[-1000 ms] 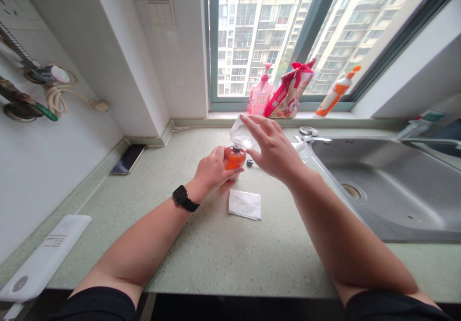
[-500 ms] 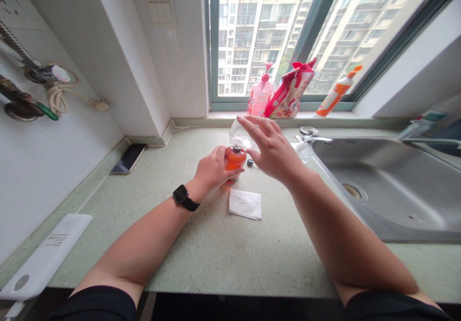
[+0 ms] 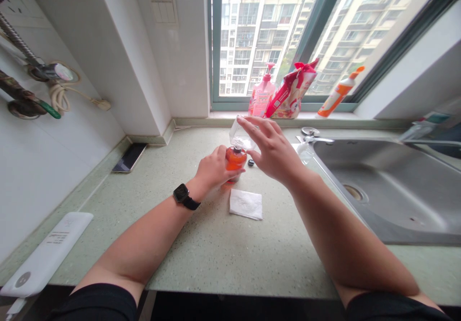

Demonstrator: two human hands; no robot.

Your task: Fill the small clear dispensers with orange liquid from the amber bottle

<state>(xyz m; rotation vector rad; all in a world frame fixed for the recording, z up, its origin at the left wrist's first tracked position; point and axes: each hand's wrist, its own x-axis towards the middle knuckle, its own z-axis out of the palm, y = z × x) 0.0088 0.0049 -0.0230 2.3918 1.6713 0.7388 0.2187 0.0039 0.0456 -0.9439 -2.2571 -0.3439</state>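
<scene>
My left hand is wrapped round a small bottle of orange-red liquid on the counter. The bottle stands upright with its neck uncovered. In my right hand is a clear container, tilted just above the bottle's neck. My fingers lie along its upper side, and the thumb is near its lower end. Whether the container touches the neck, or anything flows from it, I cannot tell. A small black cap lies right of the bottle. Nearer to me a folded white tissue rests on the counter.
The steel sink lies to the right, with its tap behind the right arm. A phone and a white power bank are on the left. A pink pump bottle, a red bag and an orange-white bottle line the windowsill.
</scene>
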